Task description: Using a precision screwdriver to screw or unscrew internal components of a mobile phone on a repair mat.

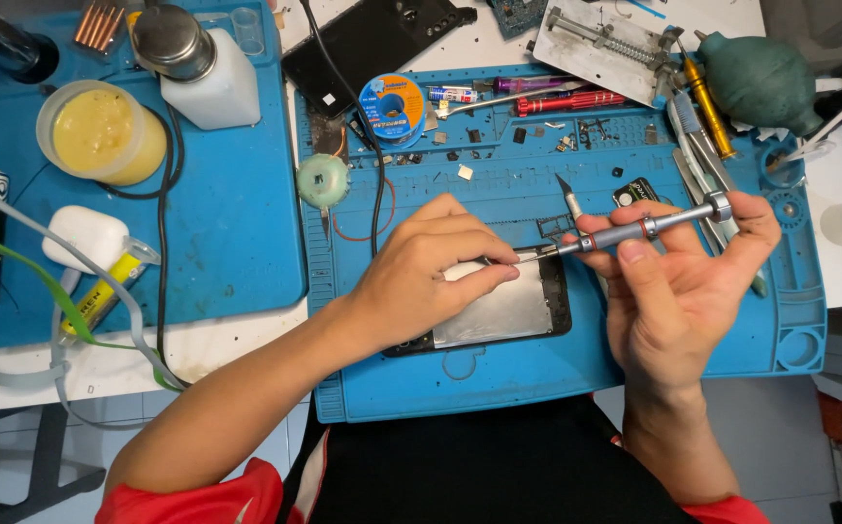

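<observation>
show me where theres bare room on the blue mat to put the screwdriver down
Bare mat lies along the near edge below the opened phone, and between the green disc and the left hand. The far edge is crowded with small parts, a solder spool and a red screwdriver; tools pile beyond the right hand, which holds the grey screwdriver.

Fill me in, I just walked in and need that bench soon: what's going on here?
A person is working on an opened phone lying on a blue mat. The left hand rests on the phone and holds it down. The right hand holds a grey screwdriver, its tip at the phone's upper edge beside the left fingertips. Small loose parts, tweezers, a red screwdriver and a solder spool lie along the mat's far edge.
</observation>
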